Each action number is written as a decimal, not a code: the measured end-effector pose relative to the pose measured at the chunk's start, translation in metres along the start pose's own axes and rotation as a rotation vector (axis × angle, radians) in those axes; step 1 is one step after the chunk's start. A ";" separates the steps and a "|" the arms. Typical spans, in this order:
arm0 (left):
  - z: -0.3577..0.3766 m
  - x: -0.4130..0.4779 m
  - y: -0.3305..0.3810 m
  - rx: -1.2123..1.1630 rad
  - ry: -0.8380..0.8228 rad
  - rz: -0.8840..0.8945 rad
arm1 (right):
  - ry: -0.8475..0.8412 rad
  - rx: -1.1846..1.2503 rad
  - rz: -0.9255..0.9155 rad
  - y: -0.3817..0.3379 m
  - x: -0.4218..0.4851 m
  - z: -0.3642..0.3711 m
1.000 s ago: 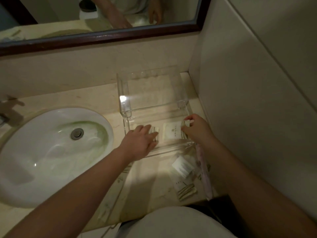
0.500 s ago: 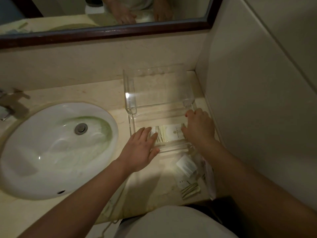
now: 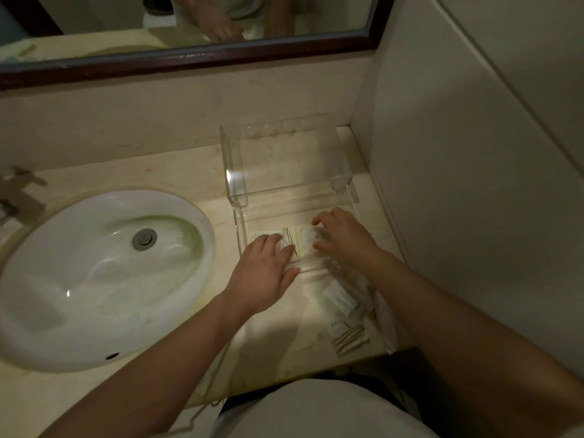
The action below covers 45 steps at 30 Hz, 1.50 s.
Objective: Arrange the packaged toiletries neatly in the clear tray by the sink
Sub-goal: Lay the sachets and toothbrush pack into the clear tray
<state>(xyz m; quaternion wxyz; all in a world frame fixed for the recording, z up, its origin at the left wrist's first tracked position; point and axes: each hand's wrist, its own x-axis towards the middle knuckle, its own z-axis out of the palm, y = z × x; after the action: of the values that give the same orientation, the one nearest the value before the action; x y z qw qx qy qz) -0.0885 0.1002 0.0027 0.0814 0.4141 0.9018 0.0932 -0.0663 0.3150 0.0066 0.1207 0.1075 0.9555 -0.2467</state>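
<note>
Meanwhile, both hands lay flat and unclenched on the packets in the tray's front section, left hand and right hand flanking them, loose packets nearer the right.

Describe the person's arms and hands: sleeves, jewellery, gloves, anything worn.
Both forearms are bare as far as the frame shows, with no sleeves in sight. The left hand and right hand wear no gloves, and no rings, watch or bracelets show on the wrists or fingers, though the light is dim.
</note>
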 end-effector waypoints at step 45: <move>0.041 -0.033 0.079 -0.232 0.065 0.432 | 0.203 0.768 0.562 0.045 -0.100 -0.035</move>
<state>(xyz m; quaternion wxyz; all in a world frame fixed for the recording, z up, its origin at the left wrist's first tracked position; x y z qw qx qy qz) 0.0003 0.1297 -0.0164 0.0777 0.5818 0.7778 0.2246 0.0343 0.3568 0.0449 0.0406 0.4218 0.7361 -0.5278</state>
